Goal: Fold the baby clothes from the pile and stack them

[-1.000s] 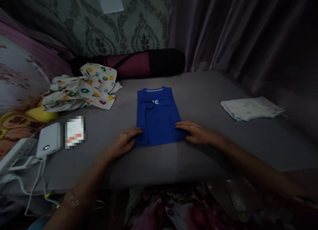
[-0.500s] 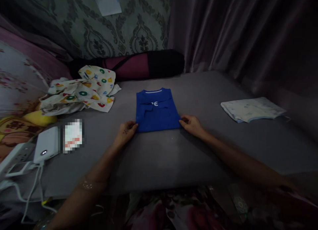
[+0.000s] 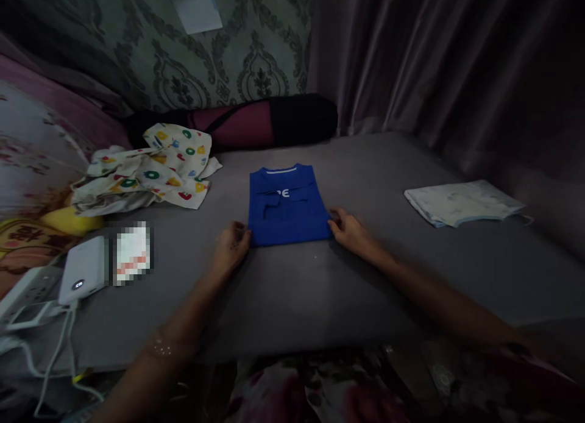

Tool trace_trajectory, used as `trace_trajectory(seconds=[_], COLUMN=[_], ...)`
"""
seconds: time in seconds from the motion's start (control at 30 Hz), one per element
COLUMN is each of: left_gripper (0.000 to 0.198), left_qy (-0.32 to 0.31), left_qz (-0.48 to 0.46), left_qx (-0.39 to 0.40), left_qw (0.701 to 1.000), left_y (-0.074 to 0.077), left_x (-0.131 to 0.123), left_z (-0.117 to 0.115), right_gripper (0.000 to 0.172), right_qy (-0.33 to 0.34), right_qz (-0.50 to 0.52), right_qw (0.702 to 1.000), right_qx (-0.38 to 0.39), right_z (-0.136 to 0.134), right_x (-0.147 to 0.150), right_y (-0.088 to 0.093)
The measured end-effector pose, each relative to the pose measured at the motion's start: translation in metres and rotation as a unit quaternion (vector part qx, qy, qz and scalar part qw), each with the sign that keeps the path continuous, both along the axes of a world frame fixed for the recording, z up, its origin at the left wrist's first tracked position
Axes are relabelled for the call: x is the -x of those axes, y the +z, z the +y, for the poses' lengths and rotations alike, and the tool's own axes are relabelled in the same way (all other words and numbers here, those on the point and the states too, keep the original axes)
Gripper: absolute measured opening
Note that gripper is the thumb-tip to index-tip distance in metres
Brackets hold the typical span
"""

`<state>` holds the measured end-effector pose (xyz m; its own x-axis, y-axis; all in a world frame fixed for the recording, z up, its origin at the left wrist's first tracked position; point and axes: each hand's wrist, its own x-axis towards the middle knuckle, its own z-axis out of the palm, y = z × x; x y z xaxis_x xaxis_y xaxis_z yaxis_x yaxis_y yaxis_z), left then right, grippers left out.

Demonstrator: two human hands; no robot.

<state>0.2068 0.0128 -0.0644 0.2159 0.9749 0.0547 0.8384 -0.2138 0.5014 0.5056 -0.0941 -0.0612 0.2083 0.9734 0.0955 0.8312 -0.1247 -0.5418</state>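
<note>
A blue T-shirt (image 3: 289, 219), folded into a compact rectangle, lies flat in front of me. Its collar points away, and a few white printed letters show between its folds. At the near left corner, my left hand (image 3: 232, 245) has its fingers closed on the edge of the cloth. My right hand (image 3: 351, 231) grips the near right side the same way, thumb and fingertips at the edge. Both forearms reach in from below. The fingertips' undersides are hidden.
A crumpled patterned cloth (image 3: 155, 173) lies at the left, a folded pale garment (image 3: 464, 202) at the right. A white power bank (image 3: 85, 270) with cables and a power strip (image 3: 34, 292) occupy the near left. Behind lies a long black-and-maroon bag (image 3: 237, 123).
The view has shifted slightly. Both hands stay at the shirt's near corners, with small changes in finger position. The shirt keeps its folded shape.
</note>
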Motion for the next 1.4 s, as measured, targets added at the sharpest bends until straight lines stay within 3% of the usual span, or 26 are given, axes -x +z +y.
trace_trajectory(seconds=[0.07, 0.13, 0.23, 0.43, 0.63, 0.9, 1.1, 1.23, 1.4], left_gripper=[0.035, 0.037, 0.043, 0.053, 0.06, 0.065, 0.063, 0.058, 0.055], left_qy=[-0.047, -0.13, -0.237, -0.283, -0.283, -0.282, -0.154, -0.103, -0.061], left_qz=[0.004, 0.008, 0.038, 0.13, 0.152, 0.14, 0.042, -0.02, -0.095], left_qx=[-0.085, -0.143, -0.167, -0.151, -0.068, -0.01, -0.033, -0.069, -0.089], left_qw=[0.995, 0.981, 0.956, 0.938, 0.944, 0.949, 0.987, 0.992, 0.99], left_y=[0.0, 0.0, 0.0, -0.008, -0.02, -0.012, -0.028, -0.04, -0.039], left_x=[-0.001, -0.006, -0.02, -0.034, -0.023, -0.025, -0.014, -0.004, -0.002], left_z=[-0.003, -0.005, -0.007, -0.005, -0.007, -0.008, -0.014, -0.016, -0.016], right_gripper=[0.047, 0.051, 0.055, 0.055, 0.054, 0.053, 0.056, 0.054, 0.05], right_qy=[0.037, 0.131, 0.281, 0.353, 0.387, 0.394, 0.424, 0.428, 0.401], right_qz=[-0.045, -0.093, -0.136, -0.14, -0.125, -0.13, -0.137, -0.131, -0.161], right_qw=[0.997, 0.985, 0.948, 0.925, 0.913, 0.91, 0.895, 0.894, 0.901], right_qx=[-0.044, -0.069, -0.062, -0.021, 0.013, 0.023, -0.006, 0.013, -0.027], right_z=[-0.003, -0.004, 0.0, 0.019, 0.026, 0.03, 0.038, 0.04, 0.053], right_x=[0.003, 0.008, 0.016, 0.019, 0.01, 0.013, 0.028, 0.032, 0.055], right_y=[0.002, 0.004, 0.006, 0.005, -0.006, 0.003, 0.002, 0.001, 0.013])
